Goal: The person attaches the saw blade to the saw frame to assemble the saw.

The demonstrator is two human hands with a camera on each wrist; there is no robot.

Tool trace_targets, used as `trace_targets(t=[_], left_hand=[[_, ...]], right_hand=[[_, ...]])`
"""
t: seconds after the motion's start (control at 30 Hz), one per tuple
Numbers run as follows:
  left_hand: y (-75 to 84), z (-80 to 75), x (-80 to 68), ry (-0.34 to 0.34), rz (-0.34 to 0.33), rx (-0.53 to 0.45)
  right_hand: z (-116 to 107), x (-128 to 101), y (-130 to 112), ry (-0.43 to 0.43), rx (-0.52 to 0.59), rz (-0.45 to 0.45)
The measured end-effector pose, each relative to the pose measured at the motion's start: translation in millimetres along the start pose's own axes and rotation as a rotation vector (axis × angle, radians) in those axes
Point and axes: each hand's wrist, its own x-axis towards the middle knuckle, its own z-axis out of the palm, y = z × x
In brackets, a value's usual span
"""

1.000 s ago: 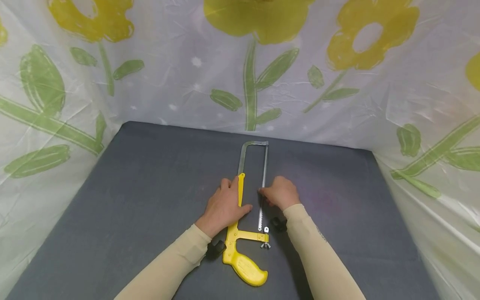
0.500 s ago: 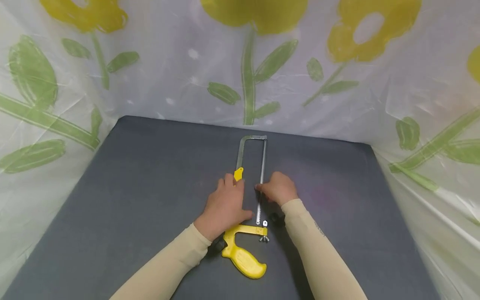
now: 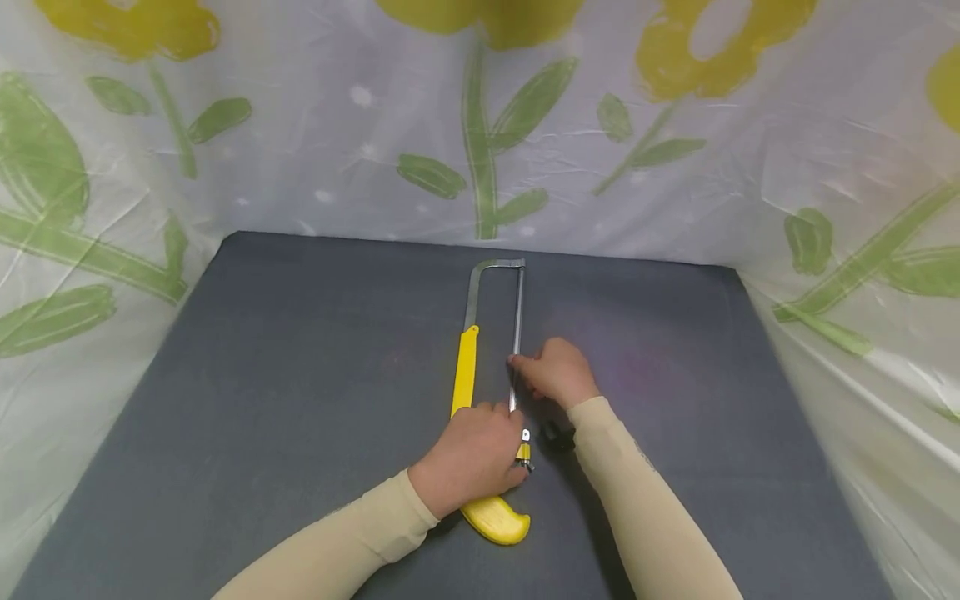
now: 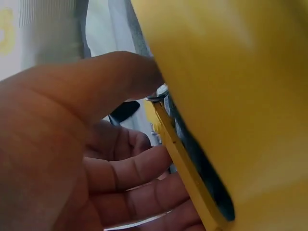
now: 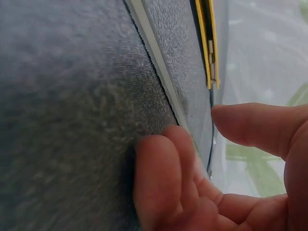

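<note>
Your hacksaw (image 3: 480,392) lies flat near the middle of the grey mat (image 3: 300,400), frame running toward 12 o'clock, yellow grip (image 3: 497,518) pointing to 6.

Your left hand (image 3: 472,457) sits over the handle end, fingers curled around the yellow bar by the wing nut (image 3: 525,463); the left wrist view shows those fingers bent under the yellow plastic, so the hand is grasping the saw. Your right hand (image 3: 557,372) is at 3 o'clock of the blade (image 3: 516,333), fingertips pinching its thin edge about halfway along. In the right wrist view one finger (image 5: 161,185) presses the blade where it meets the mat, the thumb just apart from it.

As I judge it, the blade is seated at the far end of the frame, while its near end by the small metal tab (image 3: 527,435) looks not yet hooked on or tensioned; that and tightening the wing nut seem left to do.

A small black thing (image 3: 555,435) lies at 5 o'clock of your right hand, partly under the sleeve. The flowered plastic sheet (image 3: 675,167) walls the mat on three sides, well apart from the saw; nothing blocks either hand.
</note>
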Motion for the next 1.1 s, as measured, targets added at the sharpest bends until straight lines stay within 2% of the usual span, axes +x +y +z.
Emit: trace_targets(t=[0.13,0.2,0.27,0.4,0.47,0.53,0.67,0.83,1.1], left_hand=[[-5.3,-1.8,-2.3,-0.031,-0.021,-0.094],[-12.6,-6.6,-3.8,-0.043,-0.067,-0.181],[-23.7,-13.4,-4.4,-0.020,-0.143,-0.259],[-48.6,-21.4,-2.1,0.015,-0.359,-0.360],[-57.7,-21.1,-0.9,-0.016,-0.443,-0.406],[-62.8,-19.1,0.0,-0.077,-0.496,-0.473],[-65.2,-14.2,2.0,-0.140,-0.527,-0.558],[-64.4,-12.6,3.5,-0.150,-0.559,-0.585],[-65.2,-9.9,2.5,-0.161,-0.567,-0.598]], right_hand=[[-4,-17,11,-0.028,-0.009,-0.056],[-7,-32,19,-0.077,-0.011,-0.074],[-10,-48,27,-0.179,0.021,-0.093],[-11,-72,40,-0.403,0.154,-0.125],[-10,-77,43,-0.453,0.201,-0.145],[-7,-78,45,-0.461,0.220,-0.164],[-4,-77,45,-0.439,0.202,-0.194],[-1,-77,42,-0.393,0.128,-0.220],[-3,-77,38,-0.418,0.064,-0.212]])
